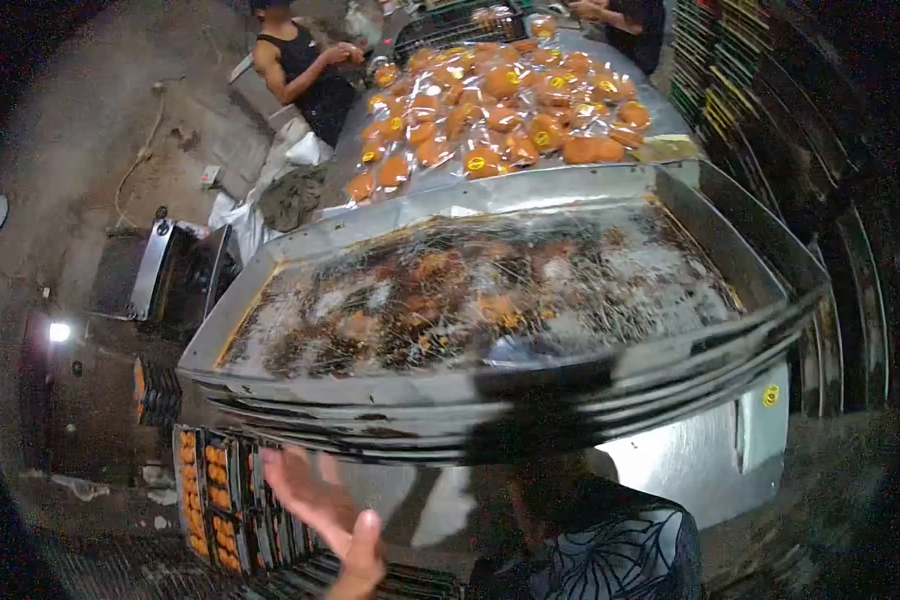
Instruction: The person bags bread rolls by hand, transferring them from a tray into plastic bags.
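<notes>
My left hand (325, 515) is at the lower left, fingers stretched out and thumb apart, slightly blurred, with nothing in it. Its fingertips come close below the front edge of a stack of large metal baking trays (370, 400). The top tray (570, 195) has raised sides and a greasy, scratched bottom with brown crumbs and dark stains. A dark blurred shape (545, 415) covers part of the stack's front edge. Below it shows a dark patterned shirt (610, 555). My right hand is not in view.
Wrapped round buns (500, 120) with yellow labels cover the metal table behind the trays. One person (305, 70) stands at the back left, another (635, 30) at the back right. A rack of filled trays (215, 490) is at lower left; more racking (740, 90) lines the right.
</notes>
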`<act>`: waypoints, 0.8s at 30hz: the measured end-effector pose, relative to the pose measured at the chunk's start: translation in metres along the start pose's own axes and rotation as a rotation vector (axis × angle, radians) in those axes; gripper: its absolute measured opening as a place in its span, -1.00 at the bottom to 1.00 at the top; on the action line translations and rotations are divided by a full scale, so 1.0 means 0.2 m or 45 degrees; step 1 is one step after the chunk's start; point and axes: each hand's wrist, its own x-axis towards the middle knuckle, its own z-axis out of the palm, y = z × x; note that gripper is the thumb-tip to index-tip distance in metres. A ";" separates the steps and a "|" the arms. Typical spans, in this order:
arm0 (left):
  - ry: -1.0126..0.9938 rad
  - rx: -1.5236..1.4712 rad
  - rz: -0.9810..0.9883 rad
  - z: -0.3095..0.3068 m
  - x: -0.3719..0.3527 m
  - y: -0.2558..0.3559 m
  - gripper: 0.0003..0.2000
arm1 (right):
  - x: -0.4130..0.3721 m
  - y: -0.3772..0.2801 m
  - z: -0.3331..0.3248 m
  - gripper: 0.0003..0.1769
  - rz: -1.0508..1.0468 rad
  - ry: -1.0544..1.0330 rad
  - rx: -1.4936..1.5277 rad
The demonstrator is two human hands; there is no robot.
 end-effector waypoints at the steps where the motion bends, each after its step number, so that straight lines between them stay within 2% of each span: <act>1: -0.080 0.263 0.492 0.06 0.13 0.09 -0.32 | -0.01 0.00 -0.02 -0.51 0.016 0.006 -0.022; 2: -0.249 0.457 0.720 0.16 0.30 0.18 -0.37 | -0.02 0.00 -0.03 -0.51 0.023 0.024 -0.040; 3: -0.568 0.620 0.680 0.31 0.45 0.24 -0.36 | -0.03 -0.01 -0.03 -0.51 0.033 0.035 -0.060; 6: -1.327 0.995 0.748 0.55 0.47 0.12 -0.57 | -0.05 -0.03 -0.08 -0.51 0.048 0.068 -0.110; 8: -1.471 1.352 0.753 0.58 0.31 0.00 -0.78 | -0.05 -0.04 -0.11 -0.51 0.056 0.090 -0.130; 11: -1.430 1.176 0.914 0.57 0.31 -0.05 -0.89 | -0.03 -0.06 -0.14 -0.51 0.063 0.100 -0.142; 12: -1.430 1.164 0.923 0.58 0.31 -0.04 -0.89 | -0.03 -0.06 -0.13 -0.51 0.061 0.114 -0.154; 14: -1.381 1.045 0.778 0.59 0.33 0.01 -0.88 | -0.02 -0.08 -0.12 -0.50 0.054 0.132 -0.170; 18: -1.432 1.075 0.891 0.59 0.39 0.01 -0.87 | 0.00 -0.09 -0.13 -0.50 0.045 0.128 -0.209; 20: -1.310 1.011 1.166 0.57 0.38 -0.04 -0.86 | 0.01 -0.09 -0.16 -0.50 0.026 0.123 -0.230; 21: -1.226 0.794 1.157 0.56 0.36 -0.11 -0.85 | 0.02 -0.10 -0.18 -0.50 0.002 0.116 -0.237; 24: -1.309 0.743 1.308 0.50 0.35 -0.17 -0.79 | 0.06 -0.07 -0.25 -0.50 -0.072 0.117 -0.295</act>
